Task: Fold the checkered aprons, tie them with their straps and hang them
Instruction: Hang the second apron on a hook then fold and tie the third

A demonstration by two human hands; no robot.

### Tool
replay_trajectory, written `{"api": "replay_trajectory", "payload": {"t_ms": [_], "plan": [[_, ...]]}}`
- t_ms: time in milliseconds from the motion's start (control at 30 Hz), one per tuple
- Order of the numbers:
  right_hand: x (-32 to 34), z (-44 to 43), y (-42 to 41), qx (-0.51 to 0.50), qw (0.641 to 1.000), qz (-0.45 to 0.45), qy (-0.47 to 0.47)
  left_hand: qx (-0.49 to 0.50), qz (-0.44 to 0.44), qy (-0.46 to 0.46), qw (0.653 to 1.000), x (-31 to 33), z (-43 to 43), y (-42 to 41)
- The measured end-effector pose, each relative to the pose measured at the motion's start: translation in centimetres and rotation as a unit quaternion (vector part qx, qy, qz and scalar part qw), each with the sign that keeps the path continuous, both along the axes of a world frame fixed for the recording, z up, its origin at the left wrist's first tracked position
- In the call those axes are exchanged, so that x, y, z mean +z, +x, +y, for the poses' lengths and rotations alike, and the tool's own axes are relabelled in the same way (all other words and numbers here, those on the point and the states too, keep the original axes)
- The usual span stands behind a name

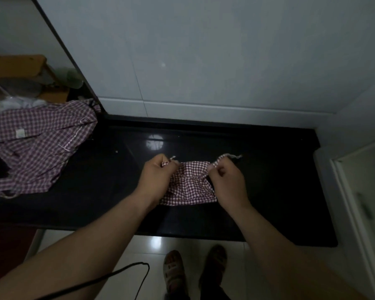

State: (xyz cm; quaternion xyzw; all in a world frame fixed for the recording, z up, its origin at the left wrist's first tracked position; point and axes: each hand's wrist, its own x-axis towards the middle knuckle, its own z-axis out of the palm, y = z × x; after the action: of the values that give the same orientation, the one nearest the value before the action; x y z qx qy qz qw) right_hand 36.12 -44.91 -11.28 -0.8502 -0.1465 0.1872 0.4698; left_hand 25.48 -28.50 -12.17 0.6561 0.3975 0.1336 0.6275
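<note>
A small folded bundle of red-and-white checkered apron point(188, 187) lies on the black countertop point(268, 191) in front of me. My left hand point(156, 175) pinches a strap end point(172, 158) at the bundle's upper left corner. At the upper right corner my right hand point(226, 176) pinches the other strap point(227, 157), whose end sticks out to the right. The two straps are pulled apart across the top of the bundle. A second checkered apron point(37, 144) lies unfolded in a heap at the left end of the counter.
White tiled wall point(204, 61) stands behind the counter and a white door frame point(355, 202) to the right. A wooden stool point(20, 66) and clutter sit at far left. A black cable point(126, 271) and my sandalled feet point(195, 271) are on the tiled floor below.
</note>
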Motion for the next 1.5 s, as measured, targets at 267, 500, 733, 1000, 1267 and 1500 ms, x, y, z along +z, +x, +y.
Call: {"api": "replay_trajectory", "payload": {"t_ms": [267, 500, 733, 1000, 1267, 1500], "plan": [[-1.5, 4.3, 0.7, -0.148, 0.895, 0.359, 0.218, 0.045, -0.086, -0.241, 0.966, -1.1, 0.2, 1.0], [-2.5, 0.7, 5.3, -0.338, 0.840, 0.375, 0.200, -0.241, 0.069, 0.307, 0.918, -3.9, 3.5, -2.3], [-0.2, 2.3, 5.8, -0.134, 0.962, 0.205, 0.125, -0.385, 0.122, 0.465, 0.788, -2.4, 2.4, -0.9], [7.8, 7.3, 1.6, 0.284, 0.954, 0.086, 0.035, -0.402, 0.186, 0.423, 0.791, 0.2, 1.3, 1.6], [0.5, 4.3, 1.6, 0.174, 0.969, 0.176, -0.009, -0.373, 0.199, 0.420, 0.803, -0.6, 1.5, 0.0], [-3.0, 2.5, 0.1, 0.335, 0.937, -0.064, -0.075, -0.396, 0.142, 0.453, 0.786, -1.0, 1.3, -1.4]]}}
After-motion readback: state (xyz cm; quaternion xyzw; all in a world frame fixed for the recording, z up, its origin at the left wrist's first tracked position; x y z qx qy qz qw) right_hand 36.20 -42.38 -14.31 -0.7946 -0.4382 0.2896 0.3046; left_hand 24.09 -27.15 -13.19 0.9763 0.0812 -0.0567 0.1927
